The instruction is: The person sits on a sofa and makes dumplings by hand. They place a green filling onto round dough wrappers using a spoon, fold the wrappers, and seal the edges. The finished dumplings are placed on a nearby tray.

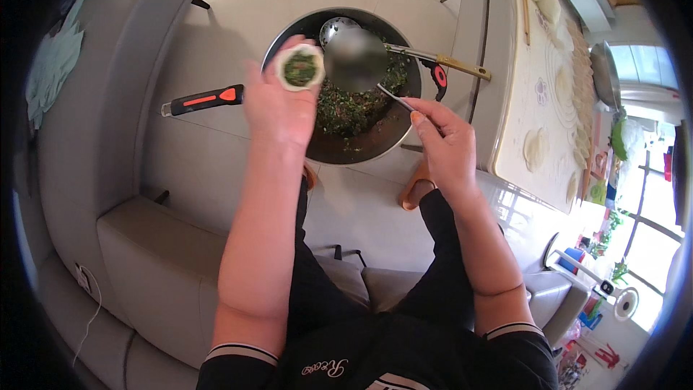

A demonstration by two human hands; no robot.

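Note:
My left hand (282,103) is palm up over the left side of a large dark pan (341,160), cupping a round dough wrapper (281,71) with chopped green filling (300,69) on it. Between the thumb and fingers of my right hand (446,138) is a thin metal utensil (398,98), its far end over the pan; a blurred patch hides what lies beyond that end. More chopped green filling (352,114) lies in the pan. A metal ladle (331,28) rests in it, its handle (460,65) crossing the right rim.
The pan's black and red handle (203,101) points left. At the right stands a table with a white mat (511,135), dough wrappers (536,149), rows of folded dumplings (582,97) and a wooden stick (525,11). Grey sofas (162,244) are at the left.

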